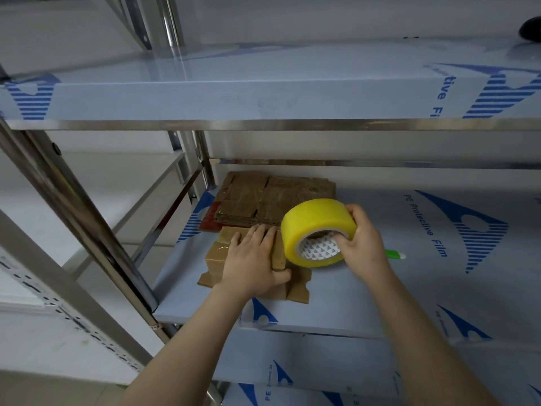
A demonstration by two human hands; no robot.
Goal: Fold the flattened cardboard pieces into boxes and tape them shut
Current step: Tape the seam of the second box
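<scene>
A small folded cardboard box (pixel 215 253) stands on the middle shelf (pixel 366 303), its lower flaps splayed out toward me. My left hand (pixel 253 259) lies flat on top of the box with straight fingers pressing it down. My right hand (pixel 361 240) grips a big roll of yellow tape (pixel 313 227), thumb inside the core, right beside the box's right edge. Clear tape shows on the box's left side. Behind the box lies a stack of flattened cardboard pieces (pixel 275 197).
A green and white tool (pixel 395 254) peeks out behind my right wrist. The upper shelf (pixel 263 95) overhangs the work area. Steel posts (pixel 73 206) slant along the left. A dark object (pixel 531 27) sits on the upper shelf at far right.
</scene>
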